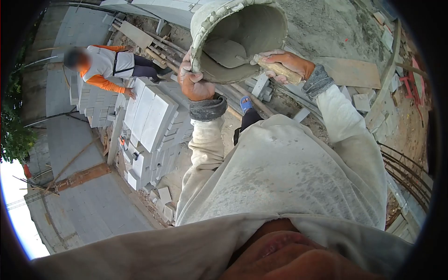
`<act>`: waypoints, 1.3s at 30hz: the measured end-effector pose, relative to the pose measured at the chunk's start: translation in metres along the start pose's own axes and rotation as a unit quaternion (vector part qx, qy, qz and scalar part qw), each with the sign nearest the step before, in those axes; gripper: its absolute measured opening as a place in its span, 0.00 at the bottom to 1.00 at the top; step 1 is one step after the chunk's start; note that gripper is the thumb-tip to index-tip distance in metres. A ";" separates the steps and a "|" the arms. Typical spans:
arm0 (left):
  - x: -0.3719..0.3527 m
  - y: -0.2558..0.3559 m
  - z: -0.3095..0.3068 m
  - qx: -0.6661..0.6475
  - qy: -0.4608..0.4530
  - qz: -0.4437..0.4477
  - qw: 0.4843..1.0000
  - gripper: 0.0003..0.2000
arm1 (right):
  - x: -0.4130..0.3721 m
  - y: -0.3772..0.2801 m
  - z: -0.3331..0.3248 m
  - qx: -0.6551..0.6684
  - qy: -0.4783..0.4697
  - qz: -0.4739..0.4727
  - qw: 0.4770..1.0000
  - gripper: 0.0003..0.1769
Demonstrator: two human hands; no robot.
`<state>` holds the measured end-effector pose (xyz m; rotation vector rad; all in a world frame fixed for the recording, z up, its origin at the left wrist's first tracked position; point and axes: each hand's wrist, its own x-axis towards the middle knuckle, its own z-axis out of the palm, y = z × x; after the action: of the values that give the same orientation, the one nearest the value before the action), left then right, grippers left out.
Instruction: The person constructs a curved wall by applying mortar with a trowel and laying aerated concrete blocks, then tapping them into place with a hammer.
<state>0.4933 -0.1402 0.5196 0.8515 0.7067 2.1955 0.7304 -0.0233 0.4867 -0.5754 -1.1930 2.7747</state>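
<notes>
A mortar-crusted bucket (198, 28) is tilted with its mouth toward me, and wet grey mortar (261, 32) coats its inside. My left hand (196, 83) is closed on the bucket's rim at its lower left. In my right hand (295, 64) is a trowel (280, 71), gripped by its worn wooden handle. The trowel's blade (226, 52) reaches into the bucket and is smeared with mortar. Part of the blade's edge blends into the mortar, so its outline is not fully clear.
To the left, a co-worker (112, 63) in an orange-sleeved shirt rests a hand on stacked light-grey blocks (149, 109). Poles (163, 46) lie behind the bucket. A board (350, 72) and broken blocks (361, 102) are at right, near bent rebar (408, 175).
</notes>
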 end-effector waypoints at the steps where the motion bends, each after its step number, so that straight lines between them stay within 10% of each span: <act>1: 0.004 -0.005 -0.008 -0.020 0.021 -0.010 1.000 0.13 | 0.012 0.003 0.002 0.033 -0.008 -0.002 0.999 0.21; 9: 0.076 -0.058 -0.164 0.013 0.321 -0.152 0.935 0.16 | 0.081 0.028 0.013 0.119 0.049 -0.101 0.987 0.26; 14: 0.080 -0.052 -0.313 0.165 0.469 -0.248 0.831 0.19 | 0.116 0.079 -0.001 0.173 0.350 -0.230 0.892 0.18; 16: 0.078 -0.034 -0.404 0.291 0.400 -0.323 0.807 0.17 | 0.137 0.089 -0.010 0.170 0.506 -0.245 0.810 0.16; 20: 0.094 0.003 -0.517 0.349 0.451 -0.398 0.719 0.21 | 0.190 0.078 -0.048 0.121 0.689 -0.124 0.703 0.16; 26: 0.135 0.029 -0.449 0.387 0.472 -0.365 0.703 0.26 | 0.288 0.071 -0.152 0.166 0.713 -0.240 0.638 0.13; 28: 0.141 0.034 -0.448 0.370 0.502 -0.346 0.701 0.27 | 0.324 0.051 -0.175 0.111 0.795 -0.133 0.582 0.20; 31: 0.147 0.031 -0.447 0.352 0.516 -0.338 0.704 0.27 | 0.335 -0.014 -0.129 0.042 0.749 0.079 0.657 0.41; 39: 0.144 0.029 -0.436 0.323 0.529 -0.308 0.722 0.28 | 0.308 0.005 0.023 0.169 0.508 -0.257 0.804 0.31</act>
<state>0.0824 -0.1554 0.3132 -0.5015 2.0262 1.6022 0.4371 0.0206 0.4016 -1.2250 -0.4639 1.6710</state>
